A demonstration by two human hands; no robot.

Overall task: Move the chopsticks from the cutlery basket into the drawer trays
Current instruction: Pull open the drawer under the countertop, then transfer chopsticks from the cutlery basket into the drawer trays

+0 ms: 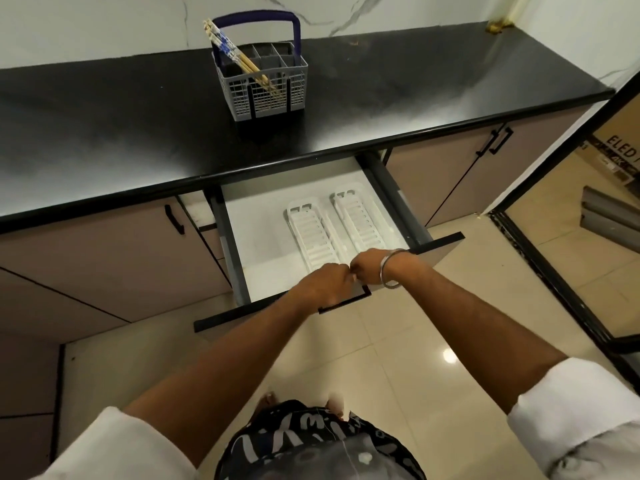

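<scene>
Meeting curled at the open drawer's [239,209] near black handle [346,301]: left hand [327,284], right hand [370,263]; grip contents hidden. Wooden chopsticks [230,51] standing in the grey plastic cutlery basket [265,86] on the far black counter [138,126].

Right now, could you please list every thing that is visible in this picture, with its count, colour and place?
Grey plastic cutlery basket with blue handle: one, on the black countertop.
Wooden chopsticks with blue-and-white tops: a bundle, count unclear, leaning in the basket's left compartment.
Open drawer with white floor: one, pulled out below the countertop.
White slotted plastic trays: two, side by side in the drawer.
Black drawer handle: one, on the drawer front.
Beige cabinet doors: either side of the drawer.
Silver bangle: one, on the right wrist.
Left hand, right hand: closed, touching, at the drawer's front edge.
</scene>
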